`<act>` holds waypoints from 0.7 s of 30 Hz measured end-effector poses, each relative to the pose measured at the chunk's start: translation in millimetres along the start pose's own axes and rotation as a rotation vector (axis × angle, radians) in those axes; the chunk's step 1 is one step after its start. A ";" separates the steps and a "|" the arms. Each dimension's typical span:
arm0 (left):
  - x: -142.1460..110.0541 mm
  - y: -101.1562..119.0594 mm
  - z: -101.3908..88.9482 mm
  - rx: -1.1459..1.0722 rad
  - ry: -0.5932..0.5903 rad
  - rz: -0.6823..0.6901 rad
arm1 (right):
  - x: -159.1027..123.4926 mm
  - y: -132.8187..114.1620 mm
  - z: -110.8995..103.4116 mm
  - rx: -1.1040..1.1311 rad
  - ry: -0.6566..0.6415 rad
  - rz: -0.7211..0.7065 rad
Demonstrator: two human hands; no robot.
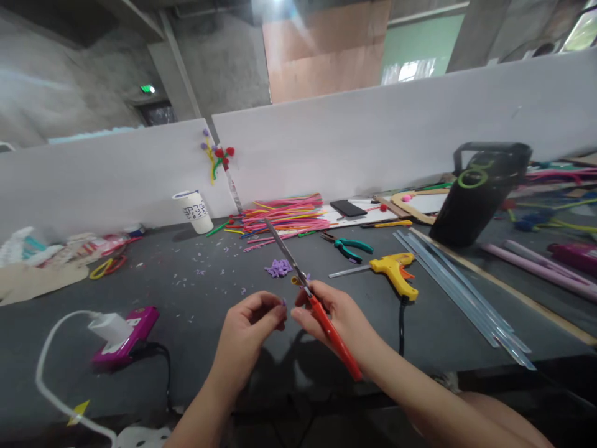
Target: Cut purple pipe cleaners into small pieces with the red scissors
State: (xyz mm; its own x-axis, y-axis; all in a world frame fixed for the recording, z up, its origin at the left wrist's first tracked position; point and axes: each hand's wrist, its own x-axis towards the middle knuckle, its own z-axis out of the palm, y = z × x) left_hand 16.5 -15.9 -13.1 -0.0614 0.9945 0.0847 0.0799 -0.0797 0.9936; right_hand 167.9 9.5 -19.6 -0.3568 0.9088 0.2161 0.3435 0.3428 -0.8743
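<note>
My right hand (pixel 342 314) is closed around a pair of scissors (pixel 334 339) with red handles. Their long blades point up and away, toward the back of the table. A small yellowish ring-like piece (pixel 295 280) shows beside the blades, just above my right fingers; what holds it is hard to see. Thumb and fingertips of my left hand (pixel 252 326) pinch a tiny purple piece (pixel 283 302), close to my right fingertips but apart from them. Just beyond both hands, a small heap of cut purple pieces (pixel 278 268) lies on the dark table (pixel 196 339).
Behind the heap lie many colourful fuzzy stems (pixel 284 214). To the right are teal pliers (pixel 349 247), a yellow glue gun (pixel 396 274), clear glue sticks (pixel 461 292) and a black bottle (pixel 480 196). A white cup (pixel 196 213) and purple power strip (pixel 128 339) are left.
</note>
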 end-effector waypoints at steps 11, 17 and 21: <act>2.7 -0.7 -10.9 -0.518 0.163 0.086 | -12.2 5.9 11.1 -0.569 -0.030 -0.059; 3.2 2.5 -9.9 -0.540 0.204 0.065 | -13.2 8.7 12.7 -0.658 0.011 -0.108; 2.3 2.6 -10.4 -0.577 0.193 0.073 | -13.0 9.2 13.1 -0.678 0.011 -0.122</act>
State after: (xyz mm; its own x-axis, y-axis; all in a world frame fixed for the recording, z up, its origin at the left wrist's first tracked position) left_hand 6.2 -14.5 -9.5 -0.2591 0.9593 0.1126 -0.4576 -0.2245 0.8604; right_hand 164.3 -2.3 -36.2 -0.4200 0.8555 0.3030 0.7704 0.5125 -0.3792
